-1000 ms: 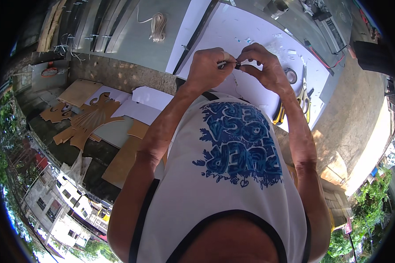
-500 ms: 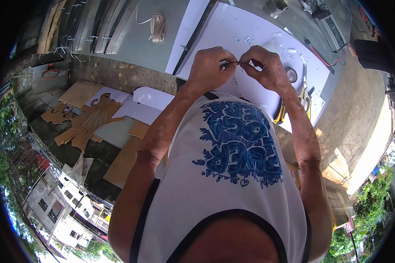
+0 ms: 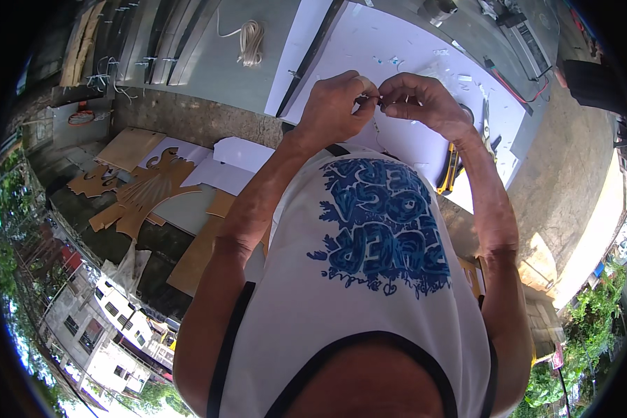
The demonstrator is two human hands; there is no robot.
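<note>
Over a white sheet (image 3: pixel 359 42) on the table, my two hands meet almost fingertip to fingertip. My left hand (image 3: pixel 333 108) is closed in a pinch on a thin wire (image 3: pixel 376 127), which trails down toward my shirt. On the other side, my right hand (image 3: pixel 425 103) pinches at the same spot with thumb and forefinger; the small dark bit between the fingertips is too fine to make out. Beside my right wrist lie a yellow-and-black utility knife (image 3: pixel 451 169) and scissors (image 3: pixel 486 125). A roll of black tape (image 3: pixel 469 110) is mostly hidden behind that wrist.
Left of the sheet runs a long dark strip (image 3: pixel 312 56), with a coil of pale cord (image 3: pixel 250 45) farther left. A grey boxy device (image 3: pixel 526 45) and a red-and-black lead (image 3: pixel 508 80) are at the right. Brown cut-out boards (image 3: pixel 146 191) lie low on the left.
My right hand has turned and its fingers have straightened a little, with the wrist now covering most of the tape roll. My left hand stays nearly in place.
</note>
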